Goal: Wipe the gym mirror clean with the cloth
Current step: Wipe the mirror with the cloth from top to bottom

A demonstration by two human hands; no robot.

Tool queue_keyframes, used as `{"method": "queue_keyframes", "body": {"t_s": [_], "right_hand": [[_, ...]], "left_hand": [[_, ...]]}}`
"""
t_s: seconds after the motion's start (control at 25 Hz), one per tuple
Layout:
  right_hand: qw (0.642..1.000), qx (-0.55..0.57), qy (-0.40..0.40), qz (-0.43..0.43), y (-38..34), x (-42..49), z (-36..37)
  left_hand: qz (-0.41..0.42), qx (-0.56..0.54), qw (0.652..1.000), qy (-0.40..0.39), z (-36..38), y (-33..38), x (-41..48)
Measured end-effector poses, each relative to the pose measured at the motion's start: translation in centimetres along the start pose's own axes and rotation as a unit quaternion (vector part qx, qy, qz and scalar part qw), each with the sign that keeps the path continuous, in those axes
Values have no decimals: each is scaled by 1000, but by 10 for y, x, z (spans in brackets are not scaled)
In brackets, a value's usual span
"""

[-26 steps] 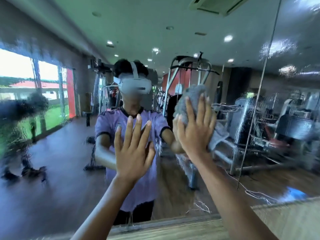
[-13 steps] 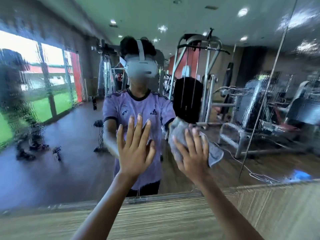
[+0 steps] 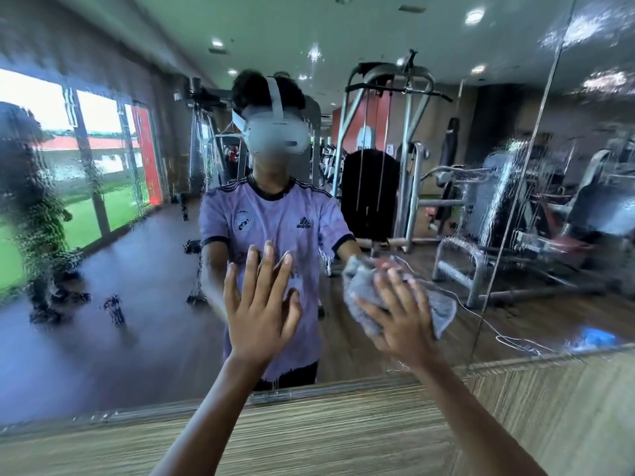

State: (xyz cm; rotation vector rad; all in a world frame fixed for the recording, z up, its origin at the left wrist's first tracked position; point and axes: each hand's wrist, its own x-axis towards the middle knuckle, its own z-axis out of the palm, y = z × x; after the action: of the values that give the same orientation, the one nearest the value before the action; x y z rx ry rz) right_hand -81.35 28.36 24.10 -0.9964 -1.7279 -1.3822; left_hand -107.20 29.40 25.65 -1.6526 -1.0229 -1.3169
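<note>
Fingers (image 3: 395, 290) on cloth (image 3: 443, 312) near mirror (image 3: 137, 321) edge

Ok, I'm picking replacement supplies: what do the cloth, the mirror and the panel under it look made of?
Cloth: grey terry or microfibre, matte, fuzzy nap. Mirror: glossy glass, clear reflections, wet streaks. Panel: probably wood-look laminate, striped grain, low sheen.

Left hand (image 3: 262, 305) on mirror (image 3: 103, 331), cloth (image 3: 364, 293) to its right
</note>
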Motion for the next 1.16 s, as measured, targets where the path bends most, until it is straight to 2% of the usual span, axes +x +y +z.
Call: {"method": "queue_keyframes", "body": {"t_s": [0.08, 0.16, 0.2, 0.24, 0.32, 0.36, 0.4, 0.48, 0.56, 0.6, 0.68, 0.76, 0.8, 0.84, 0.92, 1.04, 1.08, 1.12, 1.16], "right_hand": [[990, 8, 26, 137, 21, 19, -3], [959, 34, 66, 274, 11, 55, -4], [957, 50, 72, 277, -5, 66, -2], [969, 61, 58, 233, -24, 63, 2], [997, 43, 14, 60, -48, 27, 8], [1000, 21, 2, 4, -43, 7, 7], [1000, 8, 5, 3, -28, -6, 4], [993, 5, 26, 118, 5, -1, 2], [966, 11, 59, 253, 18, 31, 0], [957, 27, 71, 279, 9, 47, 0], [970, 53, 70, 227, -28, 50, 6], [993, 51, 26, 99, -61, 10, 12], [998, 36, 3, 56, -61, -15, 9], [999, 22, -5, 48, -52, -31, 6], [991, 23, 0, 133, -26, -30, 4], [936, 64, 38, 343, -29, 22, 0], [927, 86, 47, 361, -46, 33, 0], [935, 95, 41, 338, -64, 32, 3], [957, 92, 18, 276, -84, 17, 5]], "left_hand": [[-5, 5, 1000, 5, 2, 2, 0], [-11, 7, 1000, 12, 3, 3, -1], [-11, 3, 1000, 15, 3, 3, 0], [-10, -3, 1000, 15, 1, 2, 0], [-2, -8, 1000, 13, 0, -2, -3], [2, -4, 1000, 9, 0, -5, -7], [4, 5, 1000, 6, 0, -7, -12], [4, 32, 999, 11, 1, -9, -21], [-9, 36, 999, 13, 3, -7, -24], [-12, 32, 999, 13, 4, -7, -24], [-10, 29, 999, 13, 4, -7, -24], [-7, 21, 1000, 11, 5, -9, -26], [-7, 16, 1000, 8, 5, -9, -28], [-6, 18, 1000, 8, 5, -9, -31], [-8, 23, 1000, 8, 7, -5, -39], [-20, 8, 1000, -18, 11, 10, -66], [-27, 8, 999, -27, 11, 15, -77], [-35, 7, 999, -38, 11, 17, -85], [-41, 1, 998, -52, 10, 18, -93]]}}
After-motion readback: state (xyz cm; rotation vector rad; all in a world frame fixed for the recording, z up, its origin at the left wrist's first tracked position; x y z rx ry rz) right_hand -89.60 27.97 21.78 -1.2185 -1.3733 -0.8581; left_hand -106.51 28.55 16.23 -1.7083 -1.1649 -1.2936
